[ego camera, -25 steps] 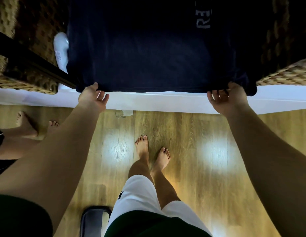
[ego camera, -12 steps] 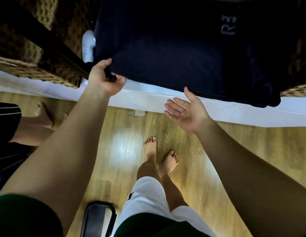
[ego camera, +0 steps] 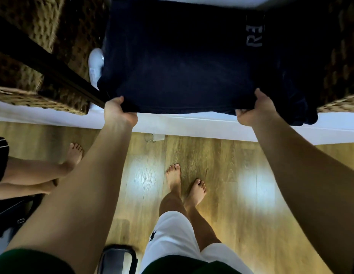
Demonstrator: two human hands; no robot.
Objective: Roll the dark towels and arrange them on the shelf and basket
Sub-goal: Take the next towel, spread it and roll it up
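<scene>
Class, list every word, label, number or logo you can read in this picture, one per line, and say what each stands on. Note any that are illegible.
"RE": pale letters, turned sideways, on the dark towel; nothing more of the word is legible.
White container beside the towel: it has small print on it, too blurred to read.
White shorts: a small dark emblem with no readable letters.

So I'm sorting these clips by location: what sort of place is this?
Most likely a room in a home: a wood-plank floor, a woven basket beside a dark towel spread over a white ledge, and bare feet on the floor.
</scene>
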